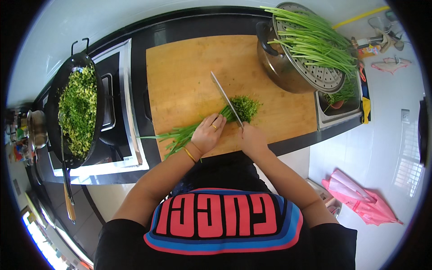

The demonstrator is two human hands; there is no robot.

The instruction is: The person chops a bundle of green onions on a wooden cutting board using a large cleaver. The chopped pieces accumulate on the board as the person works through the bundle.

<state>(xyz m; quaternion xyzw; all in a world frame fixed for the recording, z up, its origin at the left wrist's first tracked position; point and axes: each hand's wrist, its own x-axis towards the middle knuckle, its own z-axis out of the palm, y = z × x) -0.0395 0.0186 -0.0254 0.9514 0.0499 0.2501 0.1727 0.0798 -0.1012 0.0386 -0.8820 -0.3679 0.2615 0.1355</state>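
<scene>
Greens [179,134] long, slender, chopped fine at right; left hand [208,133] clasping them, right hand [252,141] gripping knife [226,97].

On the cutting board [193,67] lie a bunch of long greens [180,134] and, to its right, a chopped heap [248,108]. Left of the board, a wok [54,112] sits on the stove [118,85]. At its far right corner stands a pot [279,74] topped with stalks [315,42].

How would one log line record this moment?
left hand: holding green stalks | right hand: gripping knife | wooden board: chopped greens beside knife
</scene>
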